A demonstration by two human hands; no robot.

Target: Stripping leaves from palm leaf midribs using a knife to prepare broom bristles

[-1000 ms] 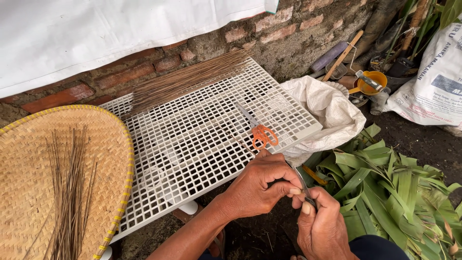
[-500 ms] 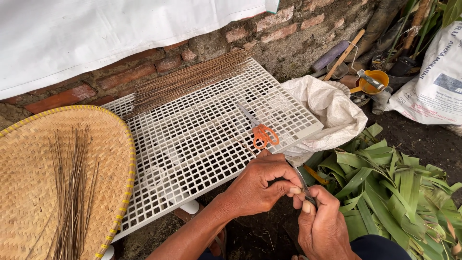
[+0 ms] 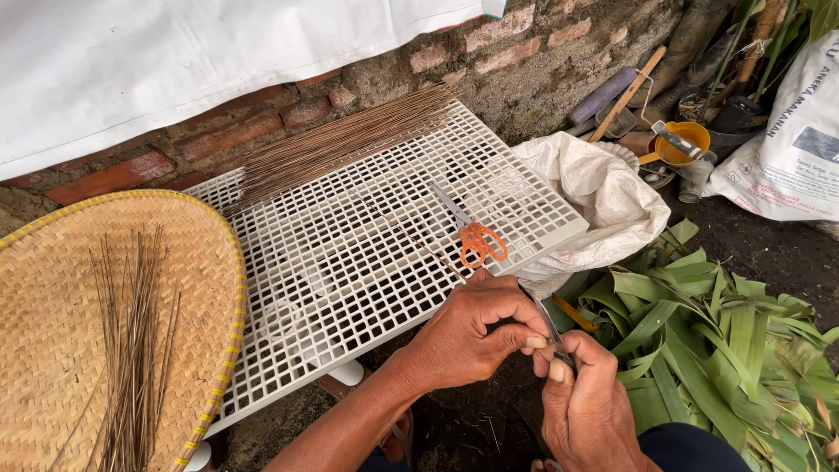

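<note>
Two hands work together: left hand [image 3: 468, 336] and right hand [image 3: 590, 406] pinched on thin leaf midrib [image 3: 546, 323], being stripped; careful pull needed next.

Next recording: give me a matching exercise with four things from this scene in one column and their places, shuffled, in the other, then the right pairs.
Things:
1. scissors
2. loose thin sticks
3. green leaves
4. sack

Places:
A. on the woven tray
B. on the ground right of the hands
C. on the white grid
D. slumped against the grid's right edge

Pairs: 1-C, 2-A, 3-B, 4-D
</note>
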